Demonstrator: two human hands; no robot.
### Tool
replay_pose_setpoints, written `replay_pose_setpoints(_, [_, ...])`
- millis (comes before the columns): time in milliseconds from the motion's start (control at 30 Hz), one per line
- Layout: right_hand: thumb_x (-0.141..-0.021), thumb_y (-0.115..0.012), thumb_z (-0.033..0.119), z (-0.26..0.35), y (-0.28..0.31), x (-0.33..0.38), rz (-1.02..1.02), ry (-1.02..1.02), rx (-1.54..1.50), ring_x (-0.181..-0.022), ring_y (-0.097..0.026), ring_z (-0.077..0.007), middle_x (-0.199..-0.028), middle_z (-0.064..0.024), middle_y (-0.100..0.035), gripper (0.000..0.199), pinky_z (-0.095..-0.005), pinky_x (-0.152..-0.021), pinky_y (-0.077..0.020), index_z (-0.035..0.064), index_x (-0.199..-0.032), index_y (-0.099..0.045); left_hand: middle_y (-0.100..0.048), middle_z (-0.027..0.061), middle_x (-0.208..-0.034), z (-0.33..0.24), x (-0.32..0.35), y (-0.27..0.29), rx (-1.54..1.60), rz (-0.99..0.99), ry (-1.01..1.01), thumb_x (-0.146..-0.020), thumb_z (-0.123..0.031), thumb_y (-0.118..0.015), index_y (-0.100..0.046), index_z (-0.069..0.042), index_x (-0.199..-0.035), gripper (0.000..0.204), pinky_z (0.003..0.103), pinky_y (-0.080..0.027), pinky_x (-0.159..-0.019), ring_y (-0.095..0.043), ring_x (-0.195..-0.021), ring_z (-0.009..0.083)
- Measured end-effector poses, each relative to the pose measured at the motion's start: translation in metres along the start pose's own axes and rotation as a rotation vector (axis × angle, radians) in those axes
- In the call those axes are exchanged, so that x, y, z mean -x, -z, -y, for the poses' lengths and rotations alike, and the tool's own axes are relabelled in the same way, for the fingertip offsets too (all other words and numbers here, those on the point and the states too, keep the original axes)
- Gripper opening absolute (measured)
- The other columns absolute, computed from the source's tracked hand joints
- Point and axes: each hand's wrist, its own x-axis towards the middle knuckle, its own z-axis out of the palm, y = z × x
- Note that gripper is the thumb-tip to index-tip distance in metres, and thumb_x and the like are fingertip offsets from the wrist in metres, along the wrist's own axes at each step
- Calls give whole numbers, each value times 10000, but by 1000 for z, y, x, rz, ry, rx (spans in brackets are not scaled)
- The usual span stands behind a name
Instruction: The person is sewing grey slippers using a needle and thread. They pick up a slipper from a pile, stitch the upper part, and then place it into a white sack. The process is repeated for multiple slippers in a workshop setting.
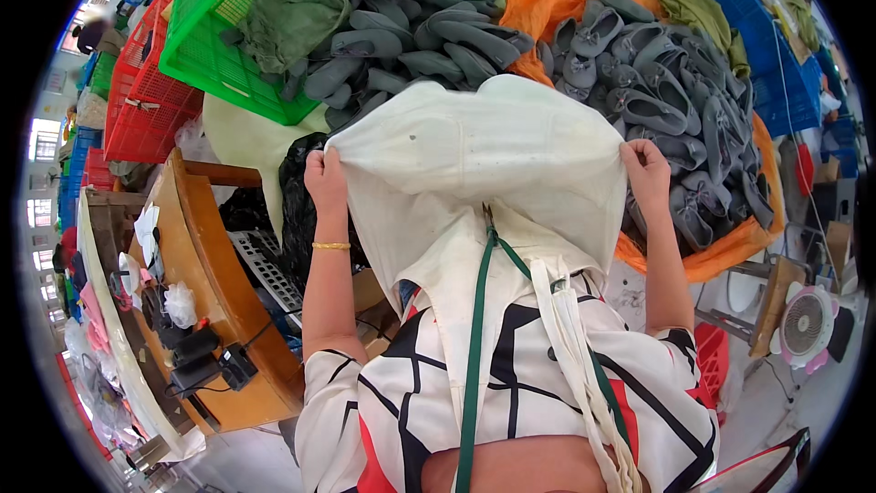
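Observation:
Stretched wide in front of me is a white cloth apron (474,141), its lower part raised and spread between my two hands. My left hand (326,181) pinches one edge of it, and a gold bracelet (330,246) circles that wrist. On the opposite edge, my right hand (646,169) grips the cloth with bent fingers. A green ribbon (475,356) hangs down my front to a small dark pointed tool (489,217) lying on the apron; its kind is hard to make out. White cloth straps (570,356) run beside the ribbon.
Beyond the apron lie heaps of grey shoes (671,82), some on an orange sheet (753,236). A green plastic crate (210,46) stands behind on the left, near a red crate (137,114). A wooden desk (205,265) is at left, a fan (807,327) at right.

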Motion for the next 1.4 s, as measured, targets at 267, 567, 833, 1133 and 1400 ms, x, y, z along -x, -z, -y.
replay_pose_setpoints(267, [-974,-591,198,10,-35,7,63,211,304,-823,-660,-260,-963,-161,-682,238,-335,-770,-508,-18,-1053,-653,-555,245,-1280,-40,40,-44,-516,82,-504,-878,-242,-660,-538,32,-1229,462,471,-396,-1050,-510,-1212,409])
replay_pose_setpoints(567, [-940,-564,39,75,-85,16,475,265,450,-638,-605,-221,-731,-117,-599,527,-318,-626,-477,37,-1443,-403,-497,151,-1429,-57,81,-77,-508,478,-584,-833,-299,-690,-564,-69,-1287,524,489,-349,-1107,-449,-1343,329])
replay_pose_setpoints(833, [-983,-582,78,50,-123,-29,563,126,-28,-723,-566,-68,-783,7,-596,80,-221,-688,-467,6,-1013,-600,-679,86,-1025,25,78,-27,32,-141,187,-931,-191,-641,-652,-51,-1074,200,367,-529,-827,-648,-942,275])
replay_pose_setpoints(1133, [-1014,-554,105,69,-187,-45,567,53,-136,-651,-518,-55,-738,13,-558,146,-206,-634,-434,26,-1133,-578,-640,158,-1115,197,42,55,940,-430,1159,-951,-408,-640,-579,-38,-1153,426,438,-524,-891,-622,-1004,294])
replay_pose_setpoints(1400, [-992,-551,53,64,-218,-64,621,153,-91,-836,-562,-77,-882,-9,-596,164,-216,-786,-453,15,-1143,-604,-638,22,-785,120,-85,82,293,-66,511,-905,-349,-698,-652,-86,-793,290,299,-435,-638,-565,-705,154])
